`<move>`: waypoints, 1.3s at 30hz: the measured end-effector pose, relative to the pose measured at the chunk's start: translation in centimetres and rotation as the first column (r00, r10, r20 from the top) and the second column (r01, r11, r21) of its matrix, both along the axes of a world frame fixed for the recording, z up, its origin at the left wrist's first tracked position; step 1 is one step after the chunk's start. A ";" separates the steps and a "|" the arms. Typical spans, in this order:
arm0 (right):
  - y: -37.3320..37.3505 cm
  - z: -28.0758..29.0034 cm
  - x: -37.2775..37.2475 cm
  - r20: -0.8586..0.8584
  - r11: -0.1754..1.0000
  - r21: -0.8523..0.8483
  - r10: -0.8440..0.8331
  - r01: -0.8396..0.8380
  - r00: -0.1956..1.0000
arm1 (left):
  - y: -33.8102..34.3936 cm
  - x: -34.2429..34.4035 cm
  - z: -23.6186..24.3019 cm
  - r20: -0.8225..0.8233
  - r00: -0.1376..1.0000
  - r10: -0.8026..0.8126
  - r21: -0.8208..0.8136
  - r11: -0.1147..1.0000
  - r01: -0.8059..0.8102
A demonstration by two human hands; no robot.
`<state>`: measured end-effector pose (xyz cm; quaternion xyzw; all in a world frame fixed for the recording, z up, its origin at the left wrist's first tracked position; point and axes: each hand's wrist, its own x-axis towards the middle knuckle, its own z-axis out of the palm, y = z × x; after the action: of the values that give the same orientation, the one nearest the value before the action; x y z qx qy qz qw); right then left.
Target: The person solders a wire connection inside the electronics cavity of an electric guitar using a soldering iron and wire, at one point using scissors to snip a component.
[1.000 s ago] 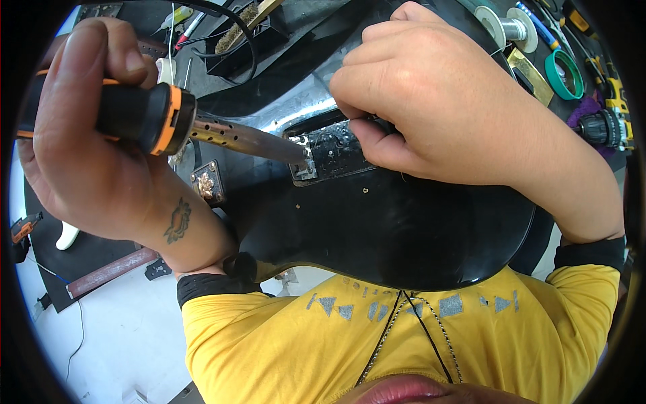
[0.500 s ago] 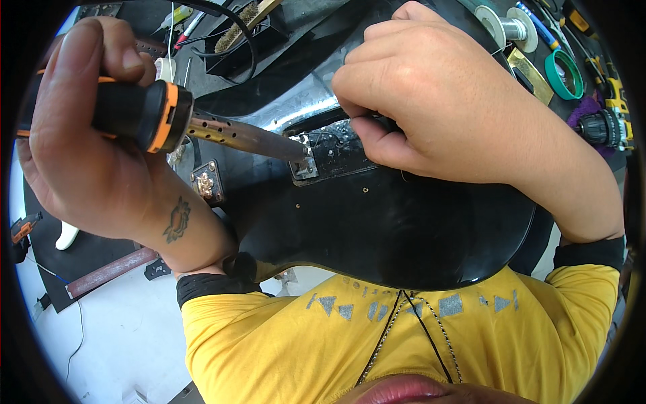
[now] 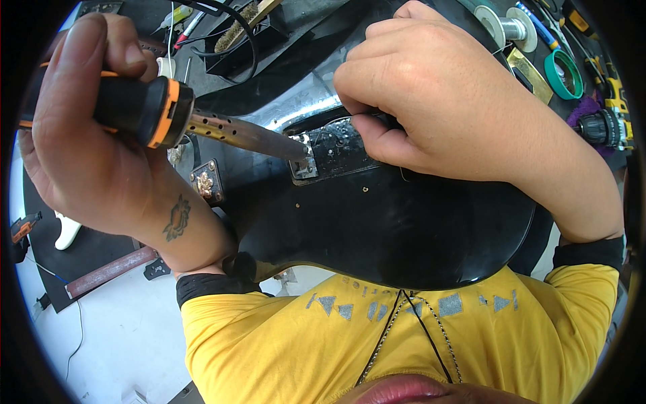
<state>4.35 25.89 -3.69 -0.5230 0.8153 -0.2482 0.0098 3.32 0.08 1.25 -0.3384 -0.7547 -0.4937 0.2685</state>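
A black electric guitar body (image 3: 390, 229) lies across my lap, with a routed cavity (image 3: 343, 153) in its upturned face. My left hand (image 3: 87, 148) is wrapped round the black and orange handle of a soldering iron (image 3: 235, 133). Its perforated barrel slants down to a silver metal plate (image 3: 307, 168) at the cavity's left end, where the tip seems to meet the metal. Over the cavity's right part, my right hand (image 3: 417, 94) is closed in a pinch; its fingertips hide what they hold. A thin wire shows inside the cavity.
A metal neck plate with screws (image 3: 207, 183) lies left of the body. Beyond are a black box with a brush (image 3: 235, 47), a solder spool (image 3: 513, 29), a green tape roll (image 3: 564, 74) and a yellow drill (image 3: 609, 124). A black cable (image 3: 252, 50) loops behind the iron.
My left hand and the iron's handle have shifted very slightly, while the barrel's far end stays at the metal plate. My right hand has hardly moved.
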 end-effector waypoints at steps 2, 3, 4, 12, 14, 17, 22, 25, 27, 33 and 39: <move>-0.1 0.0 0.2 0.000 1.000 0.014 0.004 -0.004 1.000 | -0.1 0.0 0.0 0.006 1.000 -0.013 -0.003 1.000 0.014; -0.2 0.0 0.8 -0.072 0.999 0.019 -0.030 0.032 0.997 | -0.1 0.0 0.0 0.008 1.000 -0.019 -0.003 1.000 0.019; -0.2 0.0 0.8 -0.108 0.999 0.021 -0.048 0.050 0.993 | 0.0 0.0 -0.2 0.004 1.000 -0.027 -0.011 1.000 0.027; 0.0 -0.1 0.0 -0.004 1.000 -0.006 -0.013 0.013 1.000 | 0.0 0.2 -0.3 -0.056 0.998 0.000 -0.003 1.000 0.000; 0.1 0.0 0.0 0.004 1.000 0.003 -0.007 0.007 1.000 | 0.1 0.2 -0.2 -0.029 1.000 -0.003 0.020 1.000 0.004; -0.2 0.3 0.5 0.005 1.000 0.005 -0.012 0.012 1.000 | 0.2 0.2 -0.1 -0.011 1.000 -0.006 0.007 1.000 0.007; -0.2 0.4 0.3 -0.019 0.998 0.058 -0.039 0.040 0.999 | -0.2 -0.1 0.0 0.017 0.999 -0.042 0.019 0.999 0.042; 0.1 0.2 0.2 0.010 0.999 0.028 -0.016 0.016 1.000 | 0.2 -0.1 -0.1 0.013 0.999 -0.034 0.015 0.999 0.034; -0.2 0.2 0.9 -0.056 0.998 0.043 -0.049 0.052 0.997 | 0.1 -0.1 -0.1 0.006 1.000 -0.014 0.019 1.000 0.013; 0.1 0.2 0.1 0.009 1.000 0.027 -0.015 0.015 1.000 | -0.4 -0.2 0.0 0.013 0.999 -0.042 -0.011 0.999 0.042; -0.2 0.1 0.7 -0.027 0.998 0.044 -0.040 0.041 0.999 | -0.4 -0.2 0.1 0.030 0.997 -0.065 -0.002 0.998 0.065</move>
<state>5.03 25.72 -3.58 -0.5095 0.8310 -0.2233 0.0056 3.13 -0.28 1.37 -0.3557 -0.7481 -0.5059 0.2407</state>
